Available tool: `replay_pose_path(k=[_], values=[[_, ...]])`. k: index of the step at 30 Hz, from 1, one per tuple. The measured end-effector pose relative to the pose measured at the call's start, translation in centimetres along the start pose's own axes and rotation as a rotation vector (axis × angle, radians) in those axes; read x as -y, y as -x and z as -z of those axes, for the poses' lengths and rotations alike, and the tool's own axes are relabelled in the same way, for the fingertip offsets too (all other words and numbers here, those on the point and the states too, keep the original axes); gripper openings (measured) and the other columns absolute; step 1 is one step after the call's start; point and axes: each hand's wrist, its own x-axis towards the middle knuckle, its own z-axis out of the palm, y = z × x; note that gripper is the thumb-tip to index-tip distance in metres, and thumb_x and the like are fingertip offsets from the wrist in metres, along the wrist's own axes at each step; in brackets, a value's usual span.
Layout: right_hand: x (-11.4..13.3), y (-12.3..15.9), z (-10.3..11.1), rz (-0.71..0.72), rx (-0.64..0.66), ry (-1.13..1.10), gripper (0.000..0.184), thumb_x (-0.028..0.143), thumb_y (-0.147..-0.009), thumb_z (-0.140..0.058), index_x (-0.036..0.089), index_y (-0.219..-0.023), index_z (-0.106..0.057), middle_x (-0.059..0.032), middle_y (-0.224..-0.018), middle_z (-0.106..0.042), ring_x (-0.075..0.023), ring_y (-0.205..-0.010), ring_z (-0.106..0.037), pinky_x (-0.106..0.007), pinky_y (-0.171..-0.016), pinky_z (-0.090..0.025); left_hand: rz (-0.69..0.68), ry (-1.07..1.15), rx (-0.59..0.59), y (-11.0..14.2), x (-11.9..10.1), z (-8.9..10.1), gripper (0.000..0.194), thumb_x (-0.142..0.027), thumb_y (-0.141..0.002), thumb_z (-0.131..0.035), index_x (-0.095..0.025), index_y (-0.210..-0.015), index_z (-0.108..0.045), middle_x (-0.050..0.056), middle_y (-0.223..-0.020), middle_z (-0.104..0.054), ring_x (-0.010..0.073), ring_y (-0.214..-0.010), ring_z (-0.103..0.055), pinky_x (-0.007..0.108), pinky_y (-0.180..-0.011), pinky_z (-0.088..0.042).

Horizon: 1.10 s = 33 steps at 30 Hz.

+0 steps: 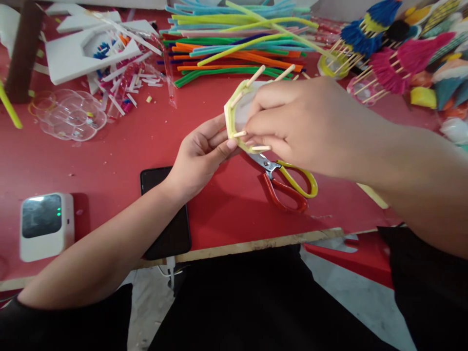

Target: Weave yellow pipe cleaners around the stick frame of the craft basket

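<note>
My left hand (pixel 204 158) grips the lower left rim of a white many-sided foam base (pixel 227 119), thumb on top and fingers underneath. Several short wooden sticks (pixel 256 76) stand up around its edge, with yellow pipe cleaner (pixel 233 100) running along them. Over the base, my right hand (pixel 288 119) has its fingers bent and pressed together at the inner side of the rim. What its fingertips hold is mostly hidden, though the yellow strip runs close to them. Just below the base lie scissors (pixel 269 168) with one red and one yellow handle, blades partly covered.
Colourful pipe cleaners (pixel 237 44) are heaped at the back. Cut foam sheets (pixel 87 53) and a clear flower-shaped tray (pixel 69 117) sit left. Yarn-wrapped stick pieces (pixel 395 68) stand right. A phone (pixel 164 234) and a white device (pixel 46 226) lie near the table's front edge (pixel 263 243).
</note>
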Motion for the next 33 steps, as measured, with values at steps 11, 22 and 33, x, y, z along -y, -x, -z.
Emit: replay_pose_path(k=[11,22,33], values=[[1.8,-0.8,1.0,-0.073,0.286,0.331,0.023,0.009,-0.092,-0.054,0.021,-0.089,-0.073,-0.0055,-0.109,-0.072,-0.0198,-0.081,-0.064,-0.033,-0.069,-0.040,0.009,-0.020,-0.010,-0.1,0.0,-0.1,0.037,-0.032,-0.089,-0.077,-0.025,-0.124,-0.070,0.004,-0.132,-0.075,0.0294,-0.137,-0.062,0.039,-0.110,-0.058],[0.6,0.8,-0.1,-0.104,-0.134,0.034,0.028,0.027,-0.087,-0.058,0.026,-0.116,-0.057,0.0005,-0.094,-0.079,-0.0214,-0.077,-0.072,-0.031,-0.066,-0.050,0.034,-0.035,-0.019,0.1,-0.5,-0.3,0.032,-0.034,-0.091,-0.075,-0.021,-0.120,-0.071,0.008,-0.132,-0.075,0.0303,-0.137,-0.062,0.042,-0.111,-0.056],[0.6,0.9,0.1,-0.093,-0.094,-0.013,0.026,0.030,-0.093,-0.053,0.030,-0.118,-0.055,0.0005,-0.097,-0.080,-0.0202,-0.079,-0.073,-0.029,-0.064,-0.047,0.087,-0.043,-0.056,0.3,-0.5,-0.1,0.036,-0.035,-0.091,-0.074,-0.024,-0.126,-0.069,0.007,-0.126,-0.077,0.0266,-0.122,-0.073,0.039,-0.104,-0.062]])
